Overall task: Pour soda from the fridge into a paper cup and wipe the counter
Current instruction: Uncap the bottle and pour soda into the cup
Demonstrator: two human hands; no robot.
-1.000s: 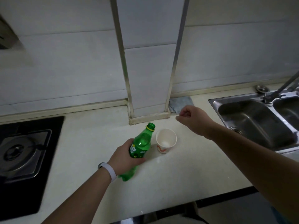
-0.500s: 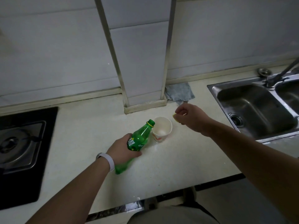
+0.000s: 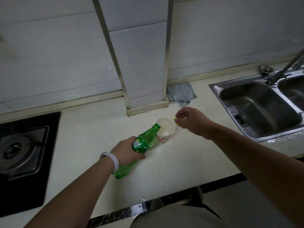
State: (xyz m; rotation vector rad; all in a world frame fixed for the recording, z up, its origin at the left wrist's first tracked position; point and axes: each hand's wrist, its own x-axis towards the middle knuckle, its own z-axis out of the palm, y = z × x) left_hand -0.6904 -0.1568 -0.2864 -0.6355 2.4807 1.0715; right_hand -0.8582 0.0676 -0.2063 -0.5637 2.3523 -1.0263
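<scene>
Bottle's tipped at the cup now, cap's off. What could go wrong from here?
1. The paper cup stands unheld; the green bottle in the left hand has its mouth at the rim and could tip it.
2. Pouring too steeply may splash soda onto the counter.
3. The right hand only pinches the yellow cap, which could drop.

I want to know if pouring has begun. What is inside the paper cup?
The paper cup shows a pale white inside with a light patch at the bottom; liquid cannot be told. The green bottle mouth covers its left rim.
</scene>
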